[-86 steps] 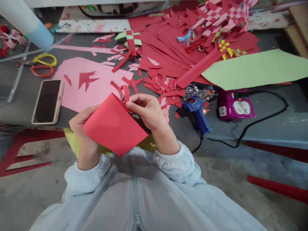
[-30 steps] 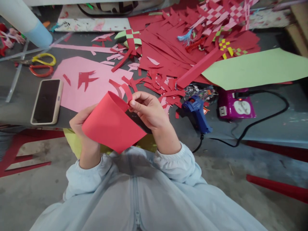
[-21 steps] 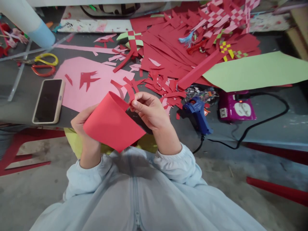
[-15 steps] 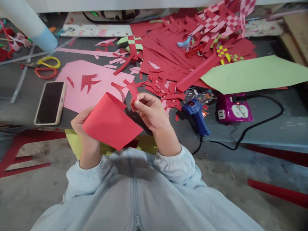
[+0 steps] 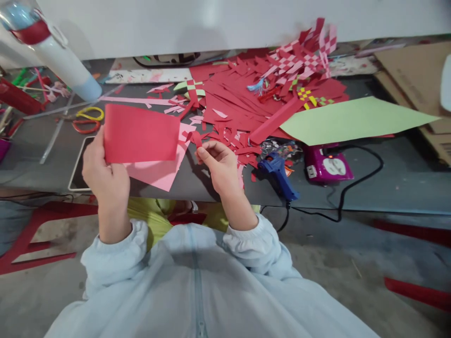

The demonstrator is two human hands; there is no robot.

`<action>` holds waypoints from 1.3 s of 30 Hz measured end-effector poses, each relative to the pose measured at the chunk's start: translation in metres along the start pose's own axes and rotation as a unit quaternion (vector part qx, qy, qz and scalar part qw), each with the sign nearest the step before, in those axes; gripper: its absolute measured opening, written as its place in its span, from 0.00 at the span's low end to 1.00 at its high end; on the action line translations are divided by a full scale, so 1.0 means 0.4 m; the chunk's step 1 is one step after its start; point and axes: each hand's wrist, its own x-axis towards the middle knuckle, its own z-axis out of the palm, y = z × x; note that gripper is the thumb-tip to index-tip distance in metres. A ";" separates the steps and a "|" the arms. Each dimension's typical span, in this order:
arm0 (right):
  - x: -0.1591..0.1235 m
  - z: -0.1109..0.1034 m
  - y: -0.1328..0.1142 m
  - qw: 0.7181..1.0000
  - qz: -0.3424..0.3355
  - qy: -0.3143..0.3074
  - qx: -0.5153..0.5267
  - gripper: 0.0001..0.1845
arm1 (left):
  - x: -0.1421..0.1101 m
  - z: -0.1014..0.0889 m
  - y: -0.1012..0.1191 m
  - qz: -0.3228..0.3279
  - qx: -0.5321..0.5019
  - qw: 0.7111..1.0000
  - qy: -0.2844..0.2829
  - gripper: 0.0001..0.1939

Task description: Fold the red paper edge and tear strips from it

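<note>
Left hand (image 5: 107, 176): fingers gripping the left edge of a red sheet (image 5: 143, 134), raised over a pink sheet (image 5: 158, 176) on the desk (image 5: 352, 195). Narrow red strip (image 5: 196, 139): pinched in fingers of right hand (image 5: 223, 170). Blue glue gun (image 5: 279, 174): near, right. Green sheet (image 5: 359, 119): farther right.
</note>
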 end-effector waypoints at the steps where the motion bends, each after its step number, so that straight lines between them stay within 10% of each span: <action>1: 0.001 0.001 0.002 1.000 -0.013 0.009 -0.010 0.21 | 0.001 -0.009 0.004 0.029 0.040 0.999 0.009 0.29; 14: -0.034 0.025 -0.018 0.994 -0.084 0.001 -0.076 0.12 | -0.145 -0.024 0.019 0.098 0.234 0.935 -0.247 0.32; 21: -0.121 0.034 -0.026 0.991 0.005 -0.039 -0.127 0.11 | -0.177 -0.039 0.002 0.093 0.211 0.935 -0.269 0.36; 27: -0.219 0.041 -0.065 0.982 0.010 -0.108 -0.156 0.14 | -0.216 -0.060 0.062 0.039 -0.046 0.972 -0.225 0.21; 34: -0.291 0.028 -0.090 0.956 -0.023 -0.164 -0.240 0.07 | -0.264 0.004 0.103 -0.244 -0.435 0.820 -0.282 0.29; 39: -0.329 0.012 -0.109 0.913 0.023 -0.222 -0.343 0.05 | -0.253 0.026 0.105 -0.282 -0.481 0.796 -0.237 0.24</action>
